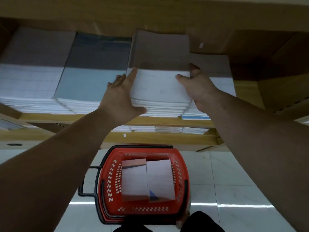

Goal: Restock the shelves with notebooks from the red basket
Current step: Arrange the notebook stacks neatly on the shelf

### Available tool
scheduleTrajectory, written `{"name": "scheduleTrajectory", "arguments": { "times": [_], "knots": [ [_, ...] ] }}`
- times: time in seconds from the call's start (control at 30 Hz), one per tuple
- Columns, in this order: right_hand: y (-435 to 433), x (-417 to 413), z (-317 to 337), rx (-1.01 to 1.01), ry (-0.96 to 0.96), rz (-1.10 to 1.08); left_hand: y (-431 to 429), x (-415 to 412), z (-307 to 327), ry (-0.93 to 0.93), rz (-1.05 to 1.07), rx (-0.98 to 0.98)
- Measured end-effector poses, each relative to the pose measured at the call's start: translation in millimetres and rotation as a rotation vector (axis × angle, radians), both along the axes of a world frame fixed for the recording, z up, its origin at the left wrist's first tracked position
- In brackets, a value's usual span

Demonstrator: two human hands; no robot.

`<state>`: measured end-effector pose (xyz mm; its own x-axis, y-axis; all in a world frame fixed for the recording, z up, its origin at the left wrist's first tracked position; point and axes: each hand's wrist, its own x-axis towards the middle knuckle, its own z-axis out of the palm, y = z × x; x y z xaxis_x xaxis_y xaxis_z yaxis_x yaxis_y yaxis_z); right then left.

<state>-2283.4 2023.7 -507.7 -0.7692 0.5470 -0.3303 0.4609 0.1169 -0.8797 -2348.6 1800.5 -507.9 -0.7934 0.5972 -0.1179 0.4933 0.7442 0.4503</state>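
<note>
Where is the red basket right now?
Head view, bottom centre: the red basket sits on the floor just below the shelves, with notebooks inside.

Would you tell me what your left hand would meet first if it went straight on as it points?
Likely the shelf's wooden back wall: the left hand points inward beside the middle notebook stack, over the blue-grey stack, nothing visibly blocking, though depth is unclear.

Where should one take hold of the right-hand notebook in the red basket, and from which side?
Probably from above, pinch grip on its near short edge: the right-hand notebook lies flat, left edge against the other notebook, red basket floor showing beyond the near end.
</note>
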Motion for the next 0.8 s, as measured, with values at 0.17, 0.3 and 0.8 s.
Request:
{"name": "scheduleTrajectory", "arguments": {
  "times": [0.17,0.3,0.8],
  "knots": [
    [8,8,1,-0.106,-0.031,-0.047,23,31,25,-0.237,0.198,0.386],
    [22,24,6,-0.053,0.008,-0.047,48,57,35,-0.334,0.316,0.613],
    [135,104,-10,0.018,0.049,-0.071,155,117,5,-0.072,0.015,0.096]
  ]
}}
